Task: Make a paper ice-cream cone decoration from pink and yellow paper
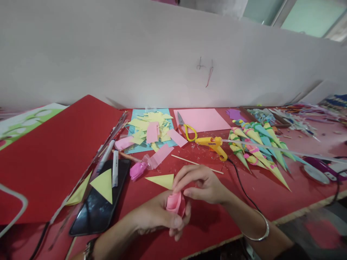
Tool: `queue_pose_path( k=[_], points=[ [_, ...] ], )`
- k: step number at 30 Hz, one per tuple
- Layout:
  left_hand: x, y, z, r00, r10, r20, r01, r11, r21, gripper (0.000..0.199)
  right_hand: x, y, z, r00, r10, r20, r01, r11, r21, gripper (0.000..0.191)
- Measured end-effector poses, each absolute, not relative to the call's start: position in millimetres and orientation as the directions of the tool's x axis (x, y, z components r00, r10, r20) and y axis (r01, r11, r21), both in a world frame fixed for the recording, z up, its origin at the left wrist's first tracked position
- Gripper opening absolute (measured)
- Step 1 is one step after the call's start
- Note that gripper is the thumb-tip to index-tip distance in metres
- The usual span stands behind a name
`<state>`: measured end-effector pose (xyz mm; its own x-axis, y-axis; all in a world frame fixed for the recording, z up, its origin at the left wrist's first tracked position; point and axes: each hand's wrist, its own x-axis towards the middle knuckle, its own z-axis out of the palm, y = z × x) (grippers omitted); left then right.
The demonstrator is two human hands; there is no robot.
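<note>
A small rolled pink paper piece point(173, 203) sits in my left hand point(158, 215), whose thumb and fingers wrap round it near the table's front edge. My right hand point(199, 184) comes in from the right with its fingers bent, the fingertips at the top rim of the pink piece. Just behind the hands lies a pale yellow paper triangle point(162, 180). A thin wooden stick point(197, 164) rests beyond my right hand. A yellow glue gun point(214, 143) lies farther back, its black cord running toward the right forearm.
Yellow-handled scissors point(187, 129) rest by a pink sheet point(203, 120). Paper scraps point(153, 126) pile at centre back; decorated paper cones point(260, 142) lie right. On the left are a black phone point(94, 213), a marker point(115, 169) and a large red board point(62, 155).
</note>
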<state>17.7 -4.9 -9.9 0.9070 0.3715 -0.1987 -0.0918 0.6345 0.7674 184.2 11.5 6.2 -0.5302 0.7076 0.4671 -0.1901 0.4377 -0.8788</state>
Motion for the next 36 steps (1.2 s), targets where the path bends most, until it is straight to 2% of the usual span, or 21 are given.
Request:
queue_pose_path(
  k=[3,6,11,14,20,24,25,29,36],
  points=[
    [15,-3,-1,0.835,0.502,-0.226,-0.025,0.444,0.896,0.038,185,11,6,-0.524,0.698,0.488,-0.165,0.479,-0.862,0.022],
    [11,-1,6,0.721,0.672,-0.169,0.015,0.228,0.973,0.031,185,10,5,-0.48,0.712,0.513,-0.099,0.536,-0.838,0.034],
    [11,2,10,0.51,0.86,-0.005,0.101,-0.054,0.993,0.017,182,9,1,-0.421,0.741,0.522,0.116,0.615,-0.78,0.051],
    [14,4,6,0.405,0.913,0.047,0.178,-0.129,0.976,0.014,178,6,-2,-0.462,0.717,0.523,0.184,0.654,-0.734,0.053],
    [15,6,-8,0.321,0.932,0.168,0.311,-0.271,0.911,0.015,169,2,-5,-0.531,0.679,0.507,0.384,0.726,-0.571,0.045],
    [14,6,-13,0.323,0.929,0.182,0.369,-0.3,0.879,0.007,167,1,-6,-0.549,0.663,0.508,0.471,0.748,-0.468,0.035],
    [14,6,-14,0.326,0.928,0.179,0.365,-0.298,0.882,0.011,167,1,-6,-0.555,0.66,0.507,0.48,0.752,-0.452,0.031],
    [14,7,-13,0.345,0.925,0.16,0.34,-0.282,0.897,0.022,169,2,-5,-0.584,0.663,0.468,0.482,0.747,-0.457,0.023],
    [11,13,-11,0.489,0.87,0.062,0.384,-0.279,0.88,0.009,170,6,-5,-0.634,0.623,0.457,0.39,0.769,-0.507,0.018]
  ],
)
